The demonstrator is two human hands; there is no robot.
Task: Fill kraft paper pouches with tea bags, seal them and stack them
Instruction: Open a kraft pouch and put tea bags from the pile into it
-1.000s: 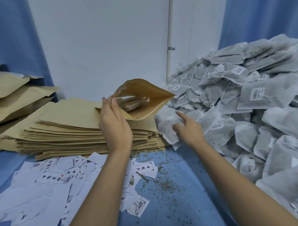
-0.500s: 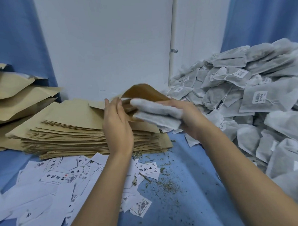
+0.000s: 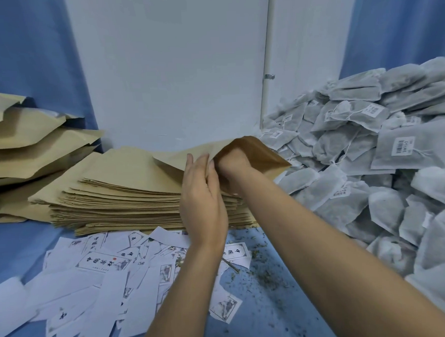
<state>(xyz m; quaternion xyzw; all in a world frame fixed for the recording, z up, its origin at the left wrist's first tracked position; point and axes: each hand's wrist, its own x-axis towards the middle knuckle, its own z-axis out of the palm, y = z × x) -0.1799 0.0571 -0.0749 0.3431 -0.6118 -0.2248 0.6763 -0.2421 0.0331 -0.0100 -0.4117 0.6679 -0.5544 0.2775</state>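
The kraft pouch is sitting raised over the 3 o'clock end of the stack of flat pouches, its mouth gaping toward 6 o'clock. The left hand is standing with straight fingers pressed flat against the near lip, probably to keep the mouth spread and the pouch from sliding. The right hand is reaching in past the knuckles; its fingers are hidden by the paper, so I cannot tell whether its grip is closed on tea bags or empty. Judging by the reach, filling is under way, and sealing is not yet done. The heap of tea bags is lying at 3 o'clock on the blue tabletop, close for quick picking. Printed paper slips are lying scattered at 7 o'clock, bulging pouches at 9 o'clock.
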